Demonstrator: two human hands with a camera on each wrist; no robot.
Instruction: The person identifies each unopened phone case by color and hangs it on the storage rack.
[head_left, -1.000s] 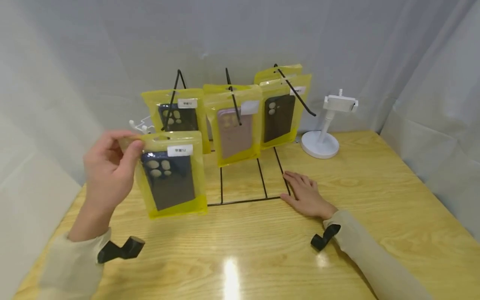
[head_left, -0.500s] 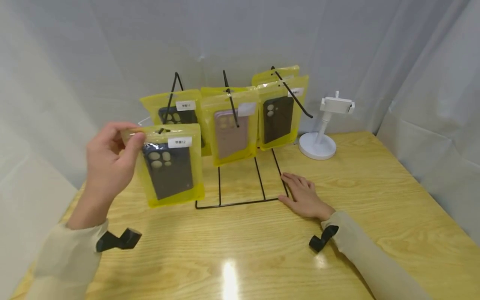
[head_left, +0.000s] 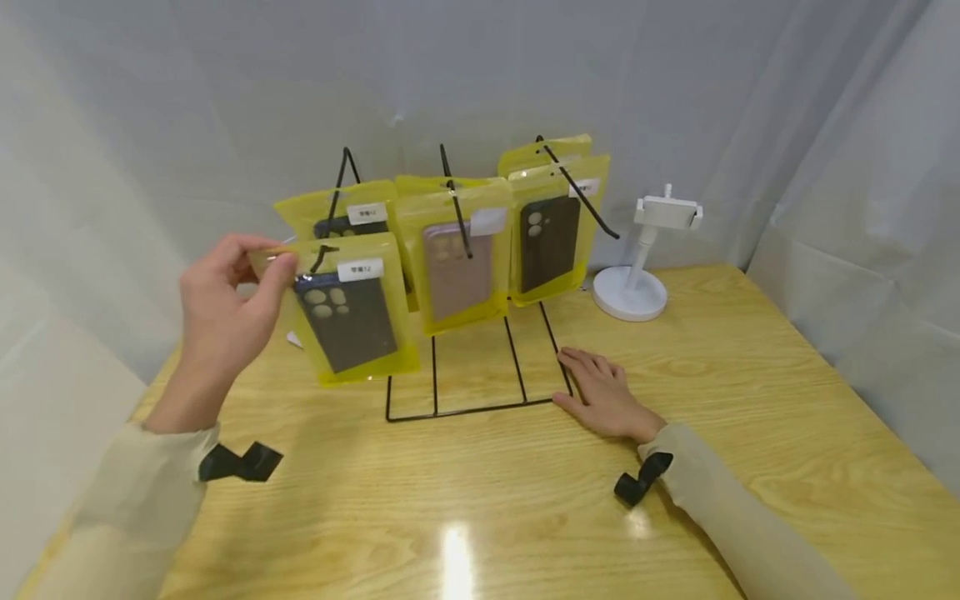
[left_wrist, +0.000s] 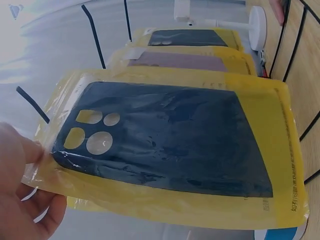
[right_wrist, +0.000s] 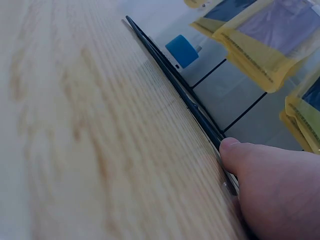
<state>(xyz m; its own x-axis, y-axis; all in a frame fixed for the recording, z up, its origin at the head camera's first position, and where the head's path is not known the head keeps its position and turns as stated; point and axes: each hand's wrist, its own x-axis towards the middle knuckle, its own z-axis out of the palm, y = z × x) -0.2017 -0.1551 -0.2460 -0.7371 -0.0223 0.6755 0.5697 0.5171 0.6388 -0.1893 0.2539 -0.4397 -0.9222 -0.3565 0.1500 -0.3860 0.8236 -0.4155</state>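
The left hand (head_left: 225,321) pinches the top corner of a yellow packet (head_left: 356,308) (dark phone case inside) at left of centre, by the wire rack (head_left: 457,367); it could slip and miss the left hook (head_left: 327,221); the right hand (head_left: 603,398) lies spread, steadying the rack's base; whether the hook enters the packet's hole is unclear.

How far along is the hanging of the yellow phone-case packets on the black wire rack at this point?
Done: yellow packets already hang on all three hooks of the black wire rack, including a pink-case packet. In hand: the left hand pinches the top corner of a yellow packet with a dark case at the left hook's tip; whether it is threaded on is unclear. The right hand rests flat at the rack's base. Left: seating and releasing this packet.
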